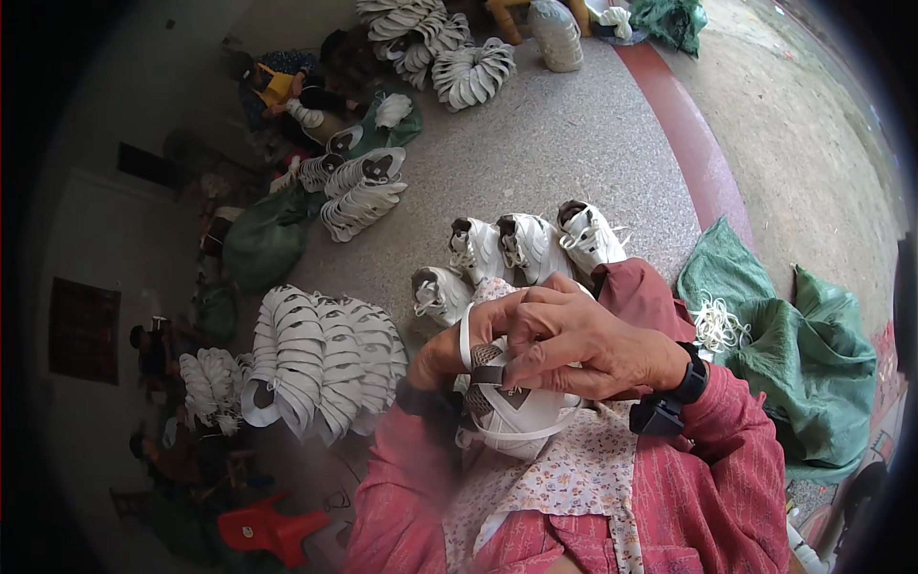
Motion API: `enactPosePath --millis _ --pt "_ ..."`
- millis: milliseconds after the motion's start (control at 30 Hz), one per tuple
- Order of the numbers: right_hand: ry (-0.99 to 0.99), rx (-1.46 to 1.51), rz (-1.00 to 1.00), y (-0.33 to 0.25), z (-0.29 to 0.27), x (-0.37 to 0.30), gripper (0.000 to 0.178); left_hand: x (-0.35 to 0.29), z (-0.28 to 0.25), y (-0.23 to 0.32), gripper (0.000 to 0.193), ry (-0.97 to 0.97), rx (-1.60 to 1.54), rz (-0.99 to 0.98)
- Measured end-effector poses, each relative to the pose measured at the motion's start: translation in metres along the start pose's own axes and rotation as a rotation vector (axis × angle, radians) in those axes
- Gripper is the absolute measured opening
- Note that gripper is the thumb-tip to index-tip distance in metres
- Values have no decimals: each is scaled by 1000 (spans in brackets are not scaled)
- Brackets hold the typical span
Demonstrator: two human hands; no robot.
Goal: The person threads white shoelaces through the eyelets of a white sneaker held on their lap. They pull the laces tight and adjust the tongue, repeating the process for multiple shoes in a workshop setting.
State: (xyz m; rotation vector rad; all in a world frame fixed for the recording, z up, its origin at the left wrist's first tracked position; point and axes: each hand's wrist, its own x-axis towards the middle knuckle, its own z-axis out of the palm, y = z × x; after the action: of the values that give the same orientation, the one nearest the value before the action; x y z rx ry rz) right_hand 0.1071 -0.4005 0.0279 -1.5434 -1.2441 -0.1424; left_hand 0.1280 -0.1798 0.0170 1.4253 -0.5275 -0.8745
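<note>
A white shoe upper (516, 421) with brown-grey mesh and a dark strap rests over my lap, toe toward me. My left hand (442, 356) is closed around its far left side. Across the upper lies my right hand (585, 342), its fingers bent over the opening; whatever its fingertips pinch is hidden. A white shoelace (466, 337) loops up beside my left fingers, and another strand curves below the toe. Just beyond my hands stand several laced white shoes (529, 247) on the floor.
Stacked white uppers (325, 359) stand at my left, with more stacks farther off. White laces (719, 325) lie on a green sack (813, 354) at my right. A red plastic stool (265, 529) is at lower left. Another person (277, 91) sits working at upper left.
</note>
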Motion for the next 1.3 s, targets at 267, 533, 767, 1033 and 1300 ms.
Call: enactPosePath --millis 267,533,767,1033,1300 --pt "-106 229 132 14 10 18 25 -13 -17 -21 65 -177 -6 242" --pt "-168 351 128 29 10 25 43 -23 -25 -53 54 -102 16 252" --pt "-416 635 414 33 -3 30 37 -16 -14 -43 53 -41 -32 123" --pt "-316 311 207 38 13 35 22 -18 -9 -35 53 55 -84 3" --pt "-35 452 358 34 13 28 21 -19 -4 -31 54 187 -196 -148"
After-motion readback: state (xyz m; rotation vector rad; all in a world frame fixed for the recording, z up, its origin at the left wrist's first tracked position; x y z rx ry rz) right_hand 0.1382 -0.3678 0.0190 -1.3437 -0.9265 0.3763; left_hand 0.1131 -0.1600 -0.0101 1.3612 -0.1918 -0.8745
